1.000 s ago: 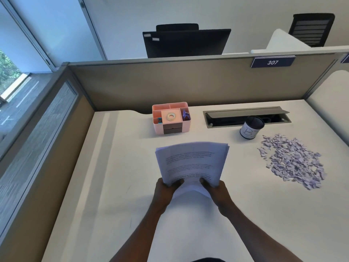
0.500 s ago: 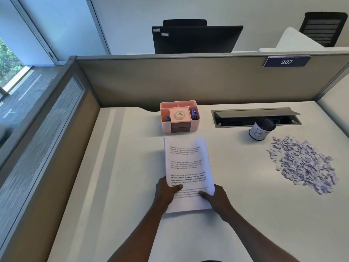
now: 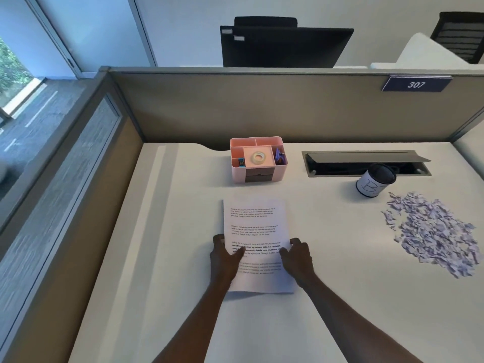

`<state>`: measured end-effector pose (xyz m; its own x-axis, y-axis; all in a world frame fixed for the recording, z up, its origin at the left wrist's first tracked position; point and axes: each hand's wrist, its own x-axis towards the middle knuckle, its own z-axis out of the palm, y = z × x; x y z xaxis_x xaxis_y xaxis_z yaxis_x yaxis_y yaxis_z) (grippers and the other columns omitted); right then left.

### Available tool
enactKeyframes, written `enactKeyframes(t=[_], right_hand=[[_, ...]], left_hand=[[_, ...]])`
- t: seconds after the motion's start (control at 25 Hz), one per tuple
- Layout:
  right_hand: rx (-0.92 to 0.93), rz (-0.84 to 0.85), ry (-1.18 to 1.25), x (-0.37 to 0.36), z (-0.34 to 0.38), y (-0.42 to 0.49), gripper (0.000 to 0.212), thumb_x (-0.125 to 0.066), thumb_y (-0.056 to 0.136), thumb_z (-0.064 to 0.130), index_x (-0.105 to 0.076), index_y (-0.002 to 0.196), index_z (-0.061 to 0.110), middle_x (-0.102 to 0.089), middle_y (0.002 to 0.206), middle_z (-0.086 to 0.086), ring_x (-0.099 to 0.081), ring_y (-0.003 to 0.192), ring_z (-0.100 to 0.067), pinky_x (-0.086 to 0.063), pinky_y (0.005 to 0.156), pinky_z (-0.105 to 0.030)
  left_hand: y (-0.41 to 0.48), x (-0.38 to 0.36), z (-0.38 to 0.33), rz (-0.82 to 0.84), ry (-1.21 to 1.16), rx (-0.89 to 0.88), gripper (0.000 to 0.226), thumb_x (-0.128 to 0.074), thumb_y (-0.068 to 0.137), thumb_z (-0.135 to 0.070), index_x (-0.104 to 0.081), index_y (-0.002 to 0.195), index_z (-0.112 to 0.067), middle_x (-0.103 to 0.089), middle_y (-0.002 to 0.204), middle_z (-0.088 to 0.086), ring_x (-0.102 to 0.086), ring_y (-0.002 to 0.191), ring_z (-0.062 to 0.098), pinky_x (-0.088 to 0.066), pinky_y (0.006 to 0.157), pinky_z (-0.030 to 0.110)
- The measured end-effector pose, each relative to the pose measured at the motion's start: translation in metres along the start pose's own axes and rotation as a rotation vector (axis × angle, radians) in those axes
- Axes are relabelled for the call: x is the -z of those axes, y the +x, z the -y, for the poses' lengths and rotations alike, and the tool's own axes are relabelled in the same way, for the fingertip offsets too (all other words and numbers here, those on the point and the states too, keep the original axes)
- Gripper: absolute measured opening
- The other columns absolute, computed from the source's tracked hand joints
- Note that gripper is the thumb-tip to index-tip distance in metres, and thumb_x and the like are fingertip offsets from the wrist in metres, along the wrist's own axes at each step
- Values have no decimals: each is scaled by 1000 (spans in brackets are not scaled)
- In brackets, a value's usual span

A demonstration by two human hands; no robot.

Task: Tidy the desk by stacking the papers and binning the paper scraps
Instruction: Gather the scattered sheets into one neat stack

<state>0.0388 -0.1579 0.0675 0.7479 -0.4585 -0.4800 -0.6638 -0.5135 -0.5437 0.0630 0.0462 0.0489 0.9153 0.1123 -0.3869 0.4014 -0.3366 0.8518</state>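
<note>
A stack of printed white papers (image 3: 255, 224) lies flat on the white desk (image 3: 170, 231), squared up, in the middle. My left hand (image 3: 225, 255) rests on the stack's left edge with the thumb on the top sheet. My right hand (image 3: 297, 256) presses against the right edge, fingers curled. A heap of pale purple paper scraps (image 3: 432, 231) is spread on the desk to the right, apart from both hands. A small white cup with a black rim (image 3: 374, 183) stands just behind the scraps.
A pink desk organiser (image 3: 258, 159) with a tape roll stands behind the papers. An open cable tray (image 3: 364, 162) is set into the desk at the back right. Beige partition walls (image 3: 262, 106) close the desk at the back and left.
The papers were held upright on their edge a second ago; they now lie flat on the desk. Both hands slid from the bottom edge to the stack's sides.
</note>
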Motion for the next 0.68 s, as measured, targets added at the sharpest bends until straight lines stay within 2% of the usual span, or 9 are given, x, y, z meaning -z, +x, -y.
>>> enactKeyframes(t=[0.08, 0.2, 0.36, 0.44, 0.52, 0.6, 0.68], right_hand=[[-46, 12, -25, -11, 21, -2, 38, -53, 97, 25, -50, 128, 3, -46, 129, -18, -59, 113, -41, -47, 92, -39], [-49, 53, -53, -33, 53, -7, 38, -52, 98, 26, -49, 126, 1, -45, 129, -19, -58, 116, -41, -48, 94, -40], [28, 146, -57, -63, 92, -16, 41, -51, 97, 28, -52, 127, -1, -49, 129, -19, -56, 118, -39, -49, 98, -41], [65, 202, -32, -80, 110, -17, 40, -52, 94, 28, -56, 121, -2, -56, 125, -19, -56, 116, -37, -50, 97, -40], [59, 266, 64, -92, 129, -22, 31, -53, 91, 26, -59, 108, 0, -61, 116, -15, -59, 108, -33, -50, 83, -33], [47, 320, 139, -102, 148, -28, 14, -53, 91, 19, -53, 81, 10, -58, 92, -4, -55, 87, -25, -42, 60, -25], [33, 371, 173, -110, 163, -31, 18, -51, 91, 14, -48, 73, 13, -51, 80, 1, -49, 80, -22, -34, 53, -21]], left_hand=[[7, 10, 1, -69, 79, -12, 52, -80, 91, -14, -50, 134, -12, -73, 119, 9, -72, 104, 29, -57, 90, 36], [25, 37, 9, -139, 212, -10, 48, -74, 95, -18, -56, 137, -6, -67, 129, 17, -64, 121, 37, -50, 100, 42], [51, 90, 22, -213, 319, -5, 40, -72, 96, -18, -63, 130, 0, -68, 125, 24, -64, 119, 42, -50, 99, 43], [64, 118, 27, -270, 307, 23, 44, -72, 96, -15, -61, 134, 4, -69, 130, 26, -66, 120, 41, -51, 102, 43], [75, 145, 29, -316, 305, 51, 47, -72, 96, -14, -59, 136, 5, -69, 132, 27, -67, 120, 42, -51, 102, 42], [86, 170, 29, -328, 325, 82, 42, -71, 96, -14, -62, 132, 4, -70, 129, 26, -66, 119, 42, -51, 99, 42], [98, 190, 31, -328, 322, 101, 38, -71, 95, -14, -64, 129, 4, -71, 127, 25, -66, 118, 41, -51, 99, 41]])
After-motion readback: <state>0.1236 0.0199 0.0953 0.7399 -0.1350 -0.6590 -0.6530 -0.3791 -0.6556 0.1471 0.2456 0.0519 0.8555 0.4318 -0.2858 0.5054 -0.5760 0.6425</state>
